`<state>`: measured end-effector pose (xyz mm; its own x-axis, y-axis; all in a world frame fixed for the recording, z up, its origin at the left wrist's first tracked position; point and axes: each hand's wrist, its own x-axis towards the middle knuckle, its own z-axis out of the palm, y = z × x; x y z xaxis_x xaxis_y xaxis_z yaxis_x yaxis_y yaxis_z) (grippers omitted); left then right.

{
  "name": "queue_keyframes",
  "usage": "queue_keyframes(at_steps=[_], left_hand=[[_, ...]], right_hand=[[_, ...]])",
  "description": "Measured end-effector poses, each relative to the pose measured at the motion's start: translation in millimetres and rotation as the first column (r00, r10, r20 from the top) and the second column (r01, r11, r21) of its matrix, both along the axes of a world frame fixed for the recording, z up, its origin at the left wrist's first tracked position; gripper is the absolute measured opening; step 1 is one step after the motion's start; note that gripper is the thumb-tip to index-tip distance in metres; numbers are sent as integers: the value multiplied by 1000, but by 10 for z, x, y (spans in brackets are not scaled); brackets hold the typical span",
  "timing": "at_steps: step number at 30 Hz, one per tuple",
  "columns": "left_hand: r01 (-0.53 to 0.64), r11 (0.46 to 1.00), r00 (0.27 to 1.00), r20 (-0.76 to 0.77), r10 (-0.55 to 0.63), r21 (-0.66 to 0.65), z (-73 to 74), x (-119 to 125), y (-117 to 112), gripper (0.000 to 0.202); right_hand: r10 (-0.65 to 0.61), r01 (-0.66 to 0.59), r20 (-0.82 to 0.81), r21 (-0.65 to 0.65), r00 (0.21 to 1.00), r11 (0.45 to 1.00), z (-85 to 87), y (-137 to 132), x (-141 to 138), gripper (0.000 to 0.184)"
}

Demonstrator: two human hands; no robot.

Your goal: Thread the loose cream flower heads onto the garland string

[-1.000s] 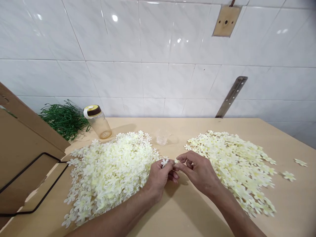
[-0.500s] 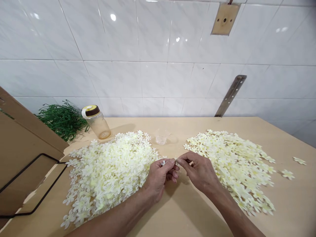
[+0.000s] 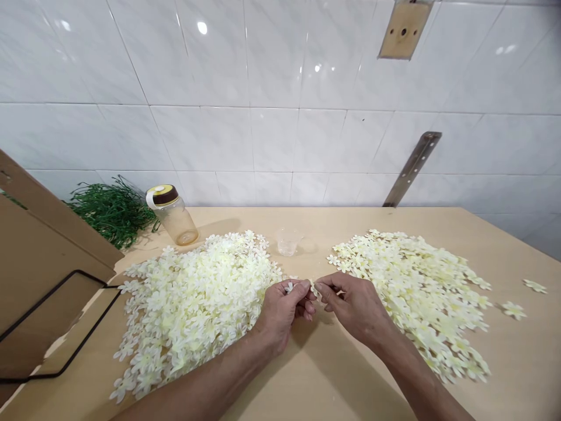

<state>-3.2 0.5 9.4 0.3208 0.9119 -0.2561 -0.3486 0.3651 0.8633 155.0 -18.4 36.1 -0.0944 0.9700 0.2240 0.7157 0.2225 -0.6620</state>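
Observation:
My left hand [image 3: 283, 310] is closed in a pinch on a small white fabric flower [image 3: 289, 287] above the wooden table [image 3: 333, 374]. My right hand [image 3: 353, 304] meets it fingertip to fingertip, pinched on a small pale flower piece [image 3: 312, 287]. A big heap of white-yellow flowers [image 3: 193, 298] lies to the left of my hands. A flatter spread of pale yellow flowers [image 3: 421, 292] lies to the right.
A small clear cup [image 3: 288, 242] stands behind my hands. A tilted plastic jar with a brown and yellow lid [image 3: 172, 214] and green plastic stems [image 3: 109, 211] sit at the back left. A cardboard box with a black strap [image 3: 39, 280] fills the left. Two loose flowers [image 3: 521, 298] lie far right.
My hands have stayed together at the table's middle. The white flower in my left fingers has been drawn down deeper into the pinch, showing less.

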Motion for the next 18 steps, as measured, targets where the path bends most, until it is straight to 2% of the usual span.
queue_keyframes(at_steps=[7, 10, 12, 15, 18], left_hand=[[-15, 998, 1000, -23, 17, 61, -9, 3, -16, 32], [-12, 997, 998, -59, 17, 80, -11, 11, -16, 32], [-14, 997, 998, -66, 19, 82, -6, 15, -13, 31], [-23, 998, 999, -37, 25, 64, 2, 13, -3, 29], [-27, 999, 1000, 9, 27, 37, -4, 3, 9, 26]], right_hand=[[-33, 16, 160, 105, 987, 994, 22, -29, -64, 31], [-67, 46, 167, 124, 984, 991, 17, -38, -90, 30], [-79, 69, 117, 86, 990, 994, 14, -38, -91, 29], [-102, 99, -54, -62, 993, 993, 1, -25, -71, 29], [-105, 61, -231, -193, 967, 979, -29, 2, -33, 31]])
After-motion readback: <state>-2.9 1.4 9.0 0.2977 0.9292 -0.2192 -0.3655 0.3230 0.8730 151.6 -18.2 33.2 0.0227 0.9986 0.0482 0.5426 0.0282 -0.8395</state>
